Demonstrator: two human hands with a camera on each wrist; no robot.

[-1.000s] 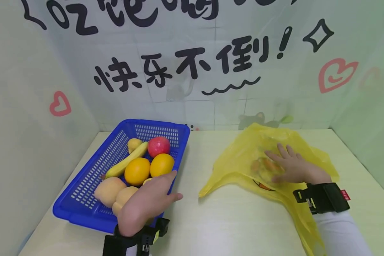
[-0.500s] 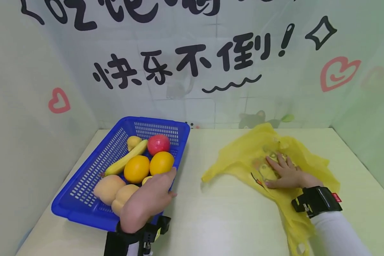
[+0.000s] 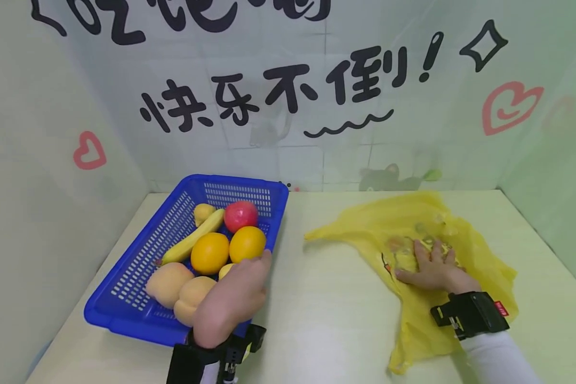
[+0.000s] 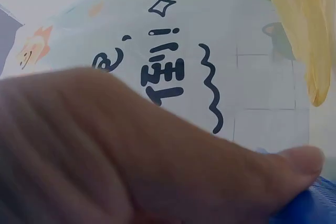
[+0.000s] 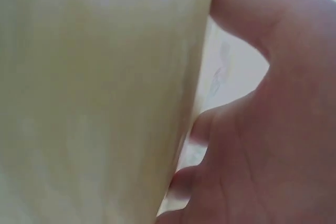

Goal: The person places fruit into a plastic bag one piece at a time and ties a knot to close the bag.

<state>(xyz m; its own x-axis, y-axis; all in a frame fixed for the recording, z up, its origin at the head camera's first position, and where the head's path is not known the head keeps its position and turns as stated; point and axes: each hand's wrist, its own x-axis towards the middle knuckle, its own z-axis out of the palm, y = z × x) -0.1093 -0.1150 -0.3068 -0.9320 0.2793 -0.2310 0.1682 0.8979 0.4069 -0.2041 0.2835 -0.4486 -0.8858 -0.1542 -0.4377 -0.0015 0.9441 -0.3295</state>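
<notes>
My left hand (image 3: 235,293) holds the right side rim of a blue plastic basket (image 3: 139,330), its thumb (image 4: 304,161) against the blue edge in the left wrist view; the other fingertips are hidden. Inside the basket lie two oranges (image 3: 210,253), a banana (image 3: 192,237), a red round fruit (image 3: 241,216) and peaches (image 3: 169,284). On the right, my right hand (image 3: 434,269) rests flat with spread fingers on a crumpled yellow plastic bag (image 3: 365,226). In the right wrist view the bag (image 5: 100,98) fills the left side, before the fingers.
A pale tabletop (image 3: 326,309) lies between basket and bag. Behind it hangs a printed sheet (image 3: 288,160) with black characters and hearts, and similar sheets close off both sides. A black band (image 3: 472,314) sits on each wrist.
My right hand has come down onto the bag and slid slightly toward me. The bag is flatter, and its left and near corners have shifted. The left thumb has drawn in against the basket.
</notes>
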